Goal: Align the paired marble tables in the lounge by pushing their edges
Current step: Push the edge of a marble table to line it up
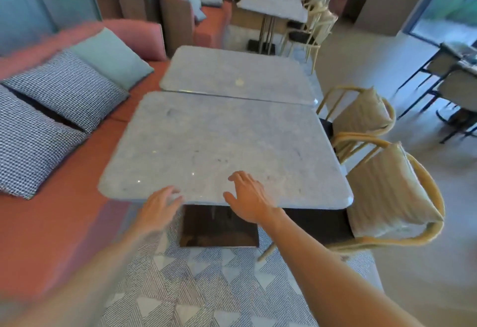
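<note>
**At the near table's edge, both hands set to push**

At the near edge of the near marble table, your fingers are loosely spread and hold nothing. Your right hand lies palm down over the rim, fingertips on the stone. Your left hand is blurred; it hovers at the same rim, and you cannot tell whether it touches.

Beyond your hands, the near marble table runs away from you to meet the far marble table. Their long edges look almost touching, but the far one sits slightly skewed, its left end stepped in toward the right.

A red sofa with cushions runs along the left; two wicker chairs stand just beside the right edge.

You appear to be at the start of a push. The next move likely calls for both palms firm on the rim and a slow, even shove, as the stone looks heavy.
</note>
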